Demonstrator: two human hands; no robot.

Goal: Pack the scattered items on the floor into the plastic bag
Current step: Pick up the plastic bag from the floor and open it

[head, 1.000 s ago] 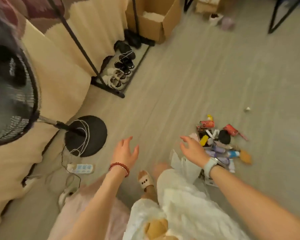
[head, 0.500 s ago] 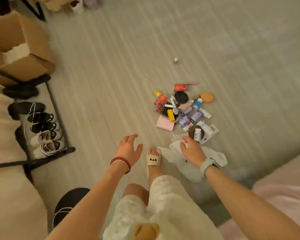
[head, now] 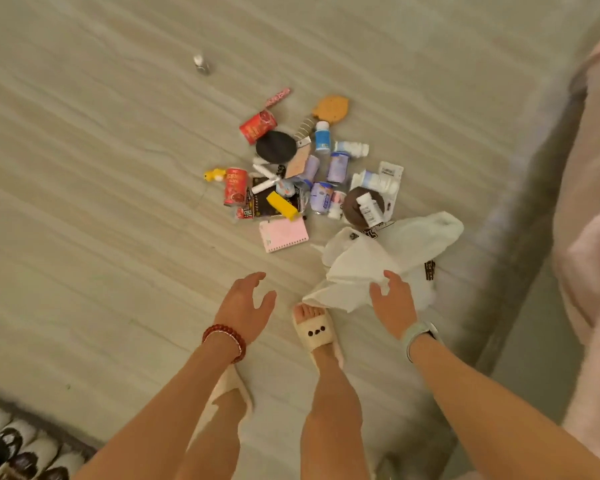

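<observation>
My left hand point(head: 244, 308) is out in front, fingers spread, holding nothing, red bead bracelet point(head: 226, 337) on the wrist. My right hand point(head: 394, 304) is also spread and empty, watch point(head: 420, 336) on the wrist; it's over the near edge of the white plastic bag point(head: 378, 261), contact unclear. Cream slipper point(head: 315, 332) on the floor between the hands. Bag lies crumpled on the wood floor point(head: 101, 220), just right of the pink spiral notebook point(head: 283, 234). Beyond it is the pile: yellow block point(head: 282, 205), two red cans point(head: 235, 186) point(head: 258, 126), black disc point(head: 275, 146), purple bottles point(head: 337, 167), blue-capped bottle point(head: 322, 136), orange fish-shaped item point(head: 330, 107). One small bottle point(head: 201, 63) sits alone, well beyond the pile.
</observation>
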